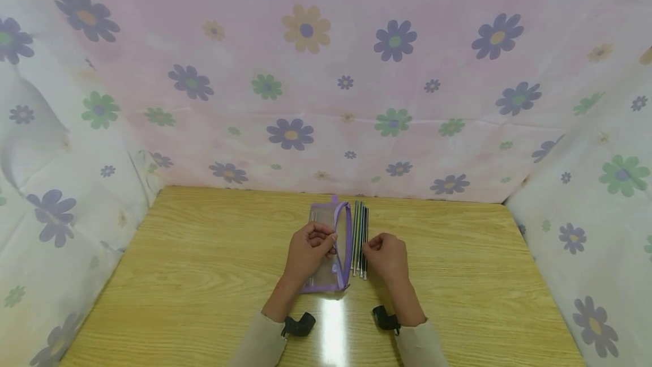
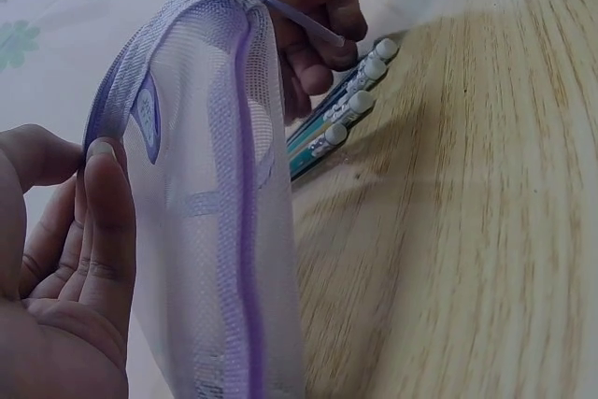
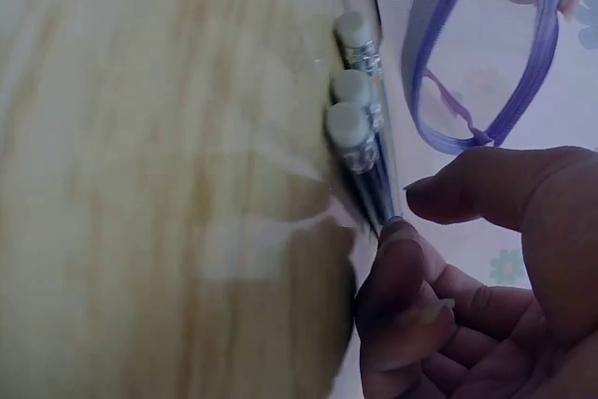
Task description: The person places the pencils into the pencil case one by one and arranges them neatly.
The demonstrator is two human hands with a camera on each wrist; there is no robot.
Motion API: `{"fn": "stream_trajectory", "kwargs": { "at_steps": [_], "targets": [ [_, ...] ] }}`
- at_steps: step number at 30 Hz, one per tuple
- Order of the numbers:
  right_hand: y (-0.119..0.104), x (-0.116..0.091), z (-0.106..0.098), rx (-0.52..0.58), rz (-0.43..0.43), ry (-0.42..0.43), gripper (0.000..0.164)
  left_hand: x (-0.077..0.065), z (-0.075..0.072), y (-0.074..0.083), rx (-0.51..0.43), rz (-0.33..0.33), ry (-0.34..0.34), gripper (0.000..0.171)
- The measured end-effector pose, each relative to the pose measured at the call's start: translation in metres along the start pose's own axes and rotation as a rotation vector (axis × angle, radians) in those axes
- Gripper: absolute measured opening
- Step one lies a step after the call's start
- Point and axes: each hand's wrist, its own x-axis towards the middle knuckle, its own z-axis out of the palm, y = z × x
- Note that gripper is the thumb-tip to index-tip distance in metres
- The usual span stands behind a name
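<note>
A see-through mesh pencil case (image 1: 322,279) with purple zip edging lies open on the table. My left hand (image 1: 308,251) pinches the case's zipped edge between thumb and forefinger. In the left wrist view, the raised purple zip (image 2: 245,184) stands along the mouth. Right of the case, several dark and teal pencils (image 1: 360,225) lie side by side, eraser ends toward me. At the right side of the row, my right hand (image 1: 389,255) has curled fingers, with thumb and forefinger at a pencil. White erasers (image 3: 348,125) in silvery ferrules show in the right wrist view.
The wood-grain table (image 1: 214,254) stretches out on both sides of the case. Behind it hangs a flowered cloth (image 1: 351,101), and more cloth flanks it left and right. Black wrist devices (image 1: 299,325) sit at both of my cuffs.
</note>
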Motion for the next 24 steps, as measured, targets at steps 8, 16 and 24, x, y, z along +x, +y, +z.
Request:
{"fn": "stream_trajectory", "kwargs": {
  "at_steps": [8, 16, 24],
  "targets": [
    [-0.0019, -0.0022, 0.0012, -0.066, 0.032, -0.001, 0.016, -0.0005, -0.0002, 0.0014, 0.007, 0.000, 0.004, 0.007],
    [-0.0062, -0.0040, 0.0016, -0.110, 0.089, -0.003, 0.030, -0.0007, -0.0005, 0.0009, 0.011, -0.011, 0.010, 0.008],
    [-0.0098, -0.0055, 0.0016, -0.154, 0.141, -0.020, 0.039, 0.0006, -0.0008, -0.0006, 0.006, -0.001, 0.008, 0.008]
  ]
}}
